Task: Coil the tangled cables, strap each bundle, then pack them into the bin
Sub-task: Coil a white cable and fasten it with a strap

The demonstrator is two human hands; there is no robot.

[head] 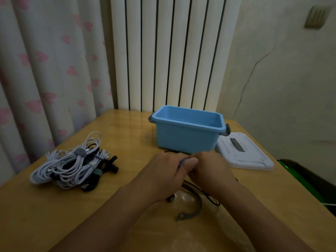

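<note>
Cables (72, 164) already strapped lie piled on the desk (127, 135), left of the empty blue bin (187, 137). A black cable (209, 195) is gripped by the left hand (163, 171) and right hand (211, 170), both grips closed together. Strapping is judged in hand; next, the grey strap (192, 210) must be fetched
</note>
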